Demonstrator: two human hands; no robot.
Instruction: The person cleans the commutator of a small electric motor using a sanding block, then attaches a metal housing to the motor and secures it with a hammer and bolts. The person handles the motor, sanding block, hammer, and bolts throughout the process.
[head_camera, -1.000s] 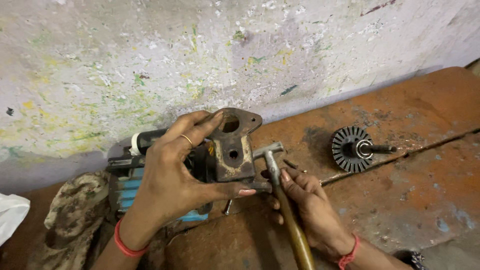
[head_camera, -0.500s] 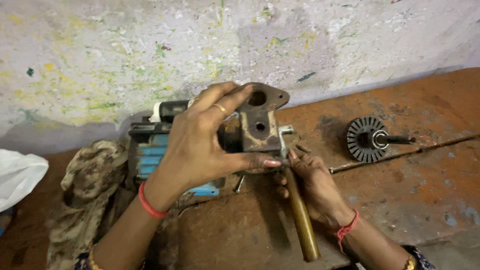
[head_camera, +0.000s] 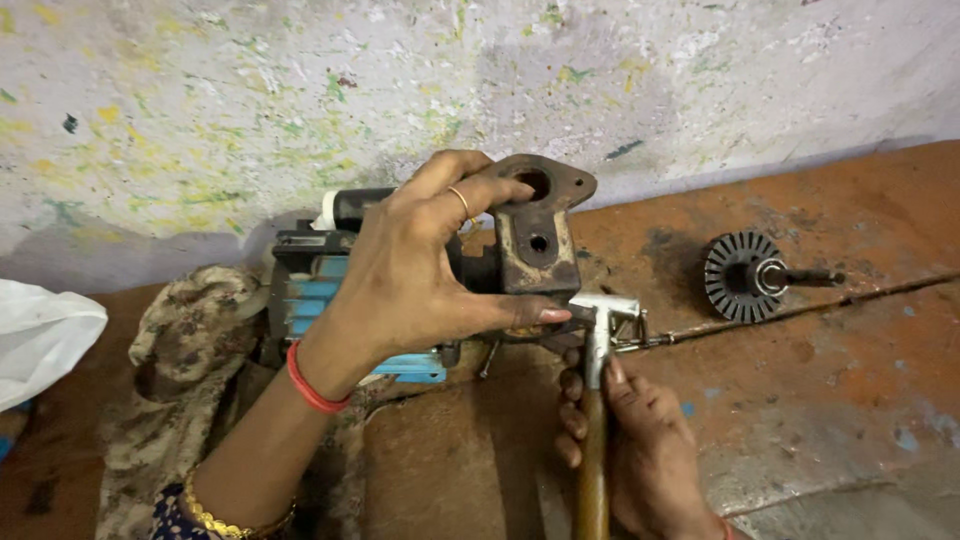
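On the desk (head_camera: 820, 400): rusty metal housing (head_camera: 538, 235) joined to a blue motor body (head_camera: 330, 290)
Left hand (head_camera: 420, 270): fingers wrapped round the housing
Right hand (head_camera: 640, 450): closed on a wooden-handled hammer (head_camera: 597, 400); its head just beside the housing
Right: finned rotor (head_camera: 745, 277)

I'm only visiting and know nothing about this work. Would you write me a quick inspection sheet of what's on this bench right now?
Surface: rusty orange-brown bench top, scuffed, with a seam running across it.
Job's things: dark metal housing joined to a blue motor body; hammer with wooden handle.
Clutter: finned rotor on a shaft; patterned rag; white bag.
Hands: left hand grips the housing; right hand holds the hammer, head just below the housing.
Cables: nothing seen.
Surroundings: paint-flecked whitish wall.
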